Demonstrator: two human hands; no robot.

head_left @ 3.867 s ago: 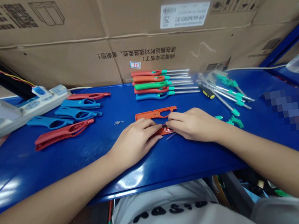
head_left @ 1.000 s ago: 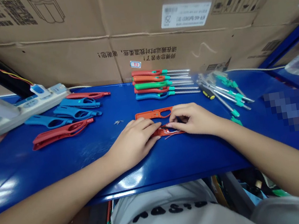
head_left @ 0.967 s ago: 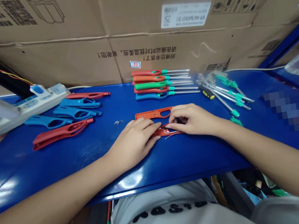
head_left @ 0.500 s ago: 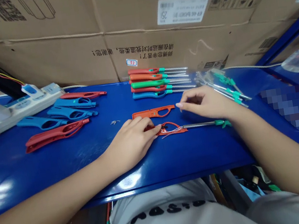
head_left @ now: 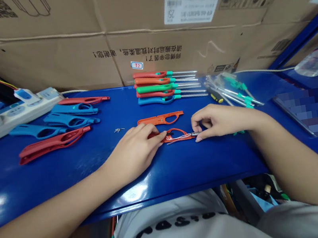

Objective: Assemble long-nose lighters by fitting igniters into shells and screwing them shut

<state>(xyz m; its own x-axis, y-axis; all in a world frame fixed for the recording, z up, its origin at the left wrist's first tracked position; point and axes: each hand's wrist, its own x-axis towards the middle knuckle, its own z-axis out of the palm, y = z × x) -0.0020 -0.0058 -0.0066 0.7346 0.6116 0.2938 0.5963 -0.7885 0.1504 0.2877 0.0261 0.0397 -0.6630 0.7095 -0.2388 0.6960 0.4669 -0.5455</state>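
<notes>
Biggest thing here is the blue tabletop (head_left: 167, 174), with both forearms angled in over it. Left hand (head_left: 135, 144) lies low and palm-down, its fingers closed over the grip end of the orange half-shell (head_left: 166, 139), which sits inside-up right in front of the person. Right hand (head_left: 222, 119) comes in with the wrist cocked, thumb and fingertip pinched together on the near end of the metal tube (head_left: 194, 134).

As for handling, the half-shell looks like light, stiff plastic, probably smooth enough to skate around on that shiny surface. I'd pin it by the chunky grip end like this, and not squeeze the thin loop. The tube should be rigid but slick, so a fingertip pinch near its end seems about right.

Fussiest bit is the white wires (head_left: 181, 136) along the shell: soft, springy, likely easy to snag. I'd keep fingertips off those.
</notes>
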